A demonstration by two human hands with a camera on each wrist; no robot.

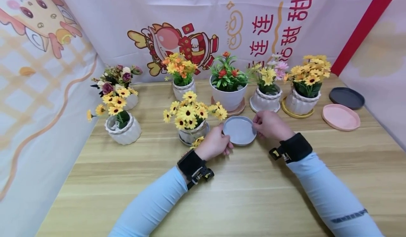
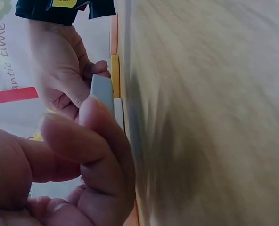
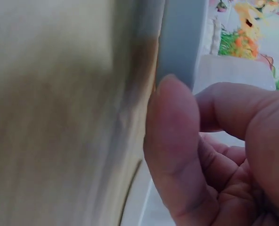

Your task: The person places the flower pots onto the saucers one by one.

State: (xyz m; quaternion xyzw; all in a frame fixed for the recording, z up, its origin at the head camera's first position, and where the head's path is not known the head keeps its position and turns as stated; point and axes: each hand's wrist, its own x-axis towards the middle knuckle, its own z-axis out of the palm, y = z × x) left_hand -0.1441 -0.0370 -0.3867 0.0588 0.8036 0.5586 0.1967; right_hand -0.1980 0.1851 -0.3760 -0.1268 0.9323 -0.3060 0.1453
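Note:
A shallow grey-blue saucer (image 1: 240,132) is held level between my two hands, close to the wooden tabletop. My left hand (image 1: 216,142) grips its left rim with curled fingers. On the opposite side, the thumb and fingers of my right hand (image 1: 272,126) pinch the rim, and the right wrist view shows that saucer edge (image 3: 179,47) between them. Just left of the saucer, a pot of yellow daisy-like flowers (image 1: 188,113) stands on a saucer of its own, partly hidden by my left hand. Behind is a white pot with red flowers (image 1: 229,97) on a pinkish-brown saucer.
Pots of pink-and-yellow flowers (image 1: 267,97) and yellow flowers (image 1: 301,103) stand on saucers at back right. A pink saucer (image 1: 340,117) and a dark saucer (image 1: 346,97) lie far right. More potted flowers (image 1: 123,131) stand left, and an orange-flowered pot (image 1: 184,89) behind.

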